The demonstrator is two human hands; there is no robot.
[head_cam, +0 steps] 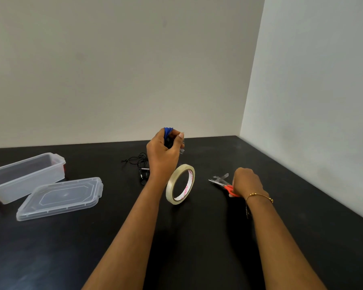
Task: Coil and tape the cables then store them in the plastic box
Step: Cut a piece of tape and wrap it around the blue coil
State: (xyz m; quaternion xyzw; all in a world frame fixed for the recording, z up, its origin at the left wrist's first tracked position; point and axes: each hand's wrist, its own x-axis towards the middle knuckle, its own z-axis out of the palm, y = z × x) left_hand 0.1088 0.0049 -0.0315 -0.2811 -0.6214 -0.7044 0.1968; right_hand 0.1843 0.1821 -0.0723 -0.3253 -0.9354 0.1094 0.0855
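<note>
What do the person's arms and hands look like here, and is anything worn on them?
Both forearms are bare, with no sleeves in view and no gloves. The right hand has a thin gold-coloured bracelet with small beads at the wrist, a short length of chain dangling from it. The left hand and its wrist show no jewellery.

Blue cable coil (pixel 168 130) in left hand (pixel 162 155)
</note>
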